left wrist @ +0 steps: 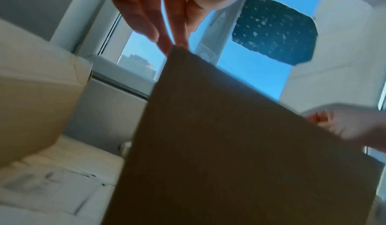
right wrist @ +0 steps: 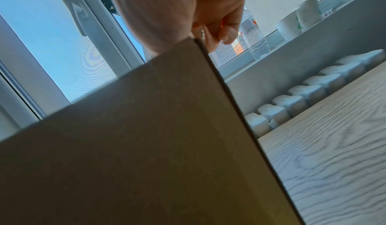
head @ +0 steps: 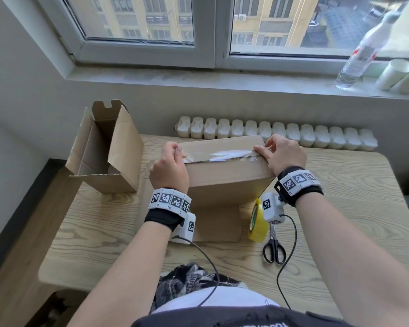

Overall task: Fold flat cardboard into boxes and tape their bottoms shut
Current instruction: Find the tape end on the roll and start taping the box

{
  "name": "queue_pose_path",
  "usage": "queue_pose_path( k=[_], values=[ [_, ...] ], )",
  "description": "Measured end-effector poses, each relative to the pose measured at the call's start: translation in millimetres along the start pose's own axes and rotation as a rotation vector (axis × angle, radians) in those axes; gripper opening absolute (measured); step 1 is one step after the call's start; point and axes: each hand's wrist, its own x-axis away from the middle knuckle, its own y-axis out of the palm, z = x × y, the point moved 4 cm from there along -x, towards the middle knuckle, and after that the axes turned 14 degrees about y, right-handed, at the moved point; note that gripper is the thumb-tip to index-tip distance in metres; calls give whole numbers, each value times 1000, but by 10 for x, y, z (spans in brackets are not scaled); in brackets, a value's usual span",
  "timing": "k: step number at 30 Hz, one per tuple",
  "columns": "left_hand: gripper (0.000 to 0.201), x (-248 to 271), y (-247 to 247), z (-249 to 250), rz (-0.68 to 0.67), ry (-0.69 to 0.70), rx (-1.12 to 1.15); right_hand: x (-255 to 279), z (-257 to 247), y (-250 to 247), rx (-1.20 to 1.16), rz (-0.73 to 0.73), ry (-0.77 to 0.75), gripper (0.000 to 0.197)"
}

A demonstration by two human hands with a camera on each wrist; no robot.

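A brown cardboard box stands on the wooden table with its closed flaps facing up. A strip of clear tape runs along the flap seam, wrinkled in the middle. My left hand pinches the strip's left end at the box's left edge, fingers reaching down to the corner of the box. My right hand holds the strip's right end down at the right edge, one digit lying along the tape and the other fingers curled past the corner of the box.
A second box with raised flaps stands at the table's far left. A yellow tape roll and black scissors lie by my right wrist. A white radiator runs behind the table. A bottle and paper cups stand on the windowsill.
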Motion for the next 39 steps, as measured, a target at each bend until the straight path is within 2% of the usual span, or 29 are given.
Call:
queue_pose_path(
  k=[4, 9, 12, 15, 19, 26, 36, 39],
  values=[
    [23, 58, 4, -26, -25, 189, -149, 27, -36, 2, 8, 3, -9, 43],
    [12, 54, 8, 3, -73, 268, -280, 66, -38, -4, 9, 17, 7, 41],
    [11, 82, 6, -68, -106, 233, -322, 75, -17, -10, 9, 17, 20, 40],
    [19, 134, 2, -123, -102, 188, -282, 71, -7, -5, 6, 17, 20, 40],
    [24, 181, 29, -176, -131, 15, -183, 82, -28, 2, 4, 22, 12, 41],
    [27, 229, 160, -307, -161, -184, -48, 97, -14, -2, -5, 13, 15, 42],
    [38, 221, 218, -396, -287, -301, 76, 84, -19, 35, -93, -33, 43, 43],
    [38, 228, 350, -471, -388, -298, 140, 73, 7, 50, -145, -55, 64, 42]
  ],
)
